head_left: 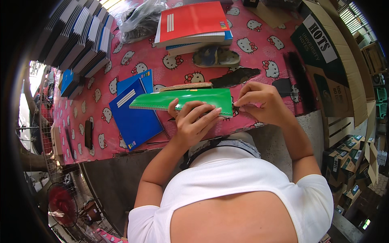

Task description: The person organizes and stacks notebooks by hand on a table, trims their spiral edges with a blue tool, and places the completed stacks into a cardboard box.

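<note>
Stacked notebooks [79, 38], dark covers and white page edges, fanned along the table's far left corner.
Blue notebook [133, 115], flat on the pink cartoon-cat tablecloth [101, 133], just left of the hands; a second blue one lies partly beneath it.
Green notebook [182, 99], spiral-bound, held on edge above the table's near side, between both hands.
Left hand [194, 123]: fingers curled over the green cover's near edge, thumb behind, gripping it.
Right hand [261, 101]: fingertips pinched together at the green notebook's right corner; what is pinched there cannot be told.
Red notebook [192, 22], topping a small pile at the far side.
Cardboard box [336, 65], far right.
Risk, as judged: the notebook rests on a thin edge near the table's brink; a loosened left grip could let it tip or slide off.
</note>
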The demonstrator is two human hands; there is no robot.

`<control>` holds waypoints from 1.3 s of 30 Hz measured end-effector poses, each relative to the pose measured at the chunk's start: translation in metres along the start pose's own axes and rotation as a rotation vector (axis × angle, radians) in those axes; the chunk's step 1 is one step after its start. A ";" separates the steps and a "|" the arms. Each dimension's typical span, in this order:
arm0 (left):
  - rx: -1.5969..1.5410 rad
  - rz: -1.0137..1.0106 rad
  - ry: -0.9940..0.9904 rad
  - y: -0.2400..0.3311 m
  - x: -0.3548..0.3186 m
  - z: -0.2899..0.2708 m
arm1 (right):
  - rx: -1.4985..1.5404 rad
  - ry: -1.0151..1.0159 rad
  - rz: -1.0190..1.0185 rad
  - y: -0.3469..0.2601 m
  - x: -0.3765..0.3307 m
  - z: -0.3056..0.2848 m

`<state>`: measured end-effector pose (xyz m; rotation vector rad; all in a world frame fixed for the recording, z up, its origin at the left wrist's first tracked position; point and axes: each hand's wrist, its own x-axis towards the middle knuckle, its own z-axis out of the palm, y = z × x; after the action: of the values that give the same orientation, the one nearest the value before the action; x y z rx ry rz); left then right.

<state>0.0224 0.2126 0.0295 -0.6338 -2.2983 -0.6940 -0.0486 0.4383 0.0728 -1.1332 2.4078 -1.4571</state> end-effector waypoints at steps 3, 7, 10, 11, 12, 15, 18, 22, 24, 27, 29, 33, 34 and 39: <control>-0.003 -0.004 -0.002 0.001 0.001 -0.001 | -0.042 0.006 -0.059 0.003 0.002 0.007; -0.009 -0.014 0.009 -0.001 0.003 0.000 | -0.043 -0.029 -0.068 0.002 0.002 0.006; -0.020 -0.017 0.022 -0.001 0.012 0.000 | -0.037 0.056 -0.123 0.005 0.004 0.006; -0.019 -0.016 0.023 -0.002 0.013 0.001 | -0.020 0.072 -0.141 0.004 0.004 0.006; -0.018 -0.005 0.038 -0.004 0.014 0.002 | -0.002 0.089 -0.158 0.004 0.005 0.005; -0.019 0.008 0.057 -0.005 0.017 0.003 | -0.049 0.078 -0.155 0.002 0.005 0.004; -0.024 0.009 0.058 -0.006 0.018 0.003 | -0.060 0.063 -0.175 0.003 0.006 0.001; -0.027 -0.060 0.054 -0.006 0.024 0.005 | -0.017 0.017 -0.093 -0.005 0.004 -0.004; -0.029 -0.101 0.083 -0.007 0.032 0.010 | -0.100 0.009 0.047 -0.009 0.004 -0.008; -0.052 -0.224 0.073 -0.008 0.046 0.012 | -0.025 0.069 0.160 -0.006 0.011 -0.005; -0.010 -0.244 0.070 -0.012 0.056 0.011 | -0.118 0.155 0.133 -0.014 0.015 0.004; 0.094 -0.242 0.037 -0.021 0.054 0.009 | -0.380 0.160 -0.036 -0.008 0.018 0.003; 0.069 -0.232 0.036 -0.023 0.052 0.010 | -0.380 0.161 -0.037 -0.008 0.019 0.004; 0.042 -0.225 0.057 -0.026 0.054 0.012 | -0.491 0.148 -0.080 -0.006 0.027 0.004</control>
<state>-0.0348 0.2147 0.0511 -0.3343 -2.3463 -0.7551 -0.0635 0.4165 0.0832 -1.2553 2.9598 -1.0204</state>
